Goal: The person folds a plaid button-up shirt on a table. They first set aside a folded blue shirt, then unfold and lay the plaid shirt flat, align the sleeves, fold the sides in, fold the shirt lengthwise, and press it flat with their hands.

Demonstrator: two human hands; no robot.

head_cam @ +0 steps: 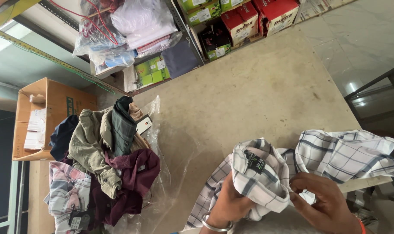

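Observation:
A white shirt with a dark check pattern [344,156] lies bunched at the near edge of a worn beige table [249,91]. A small dark label [254,162] shows inside its collar. My left hand [227,203], with a metal bangle on the wrist, grips the collar part from below. My right hand [322,203], with an orange band on the wrist, pinches the fabric just right of the collar. The rest of the shirt trails off to the right, over the table edge.
A heap of folded and loose shirts [106,160] in olive, maroon, dark green and pink plaid lies on clear plastic at the table's left. An open cardboard box [45,112] stands beyond it. Shelves with bagged clothes [136,26] and red and green boxes [244,19] line the far side.

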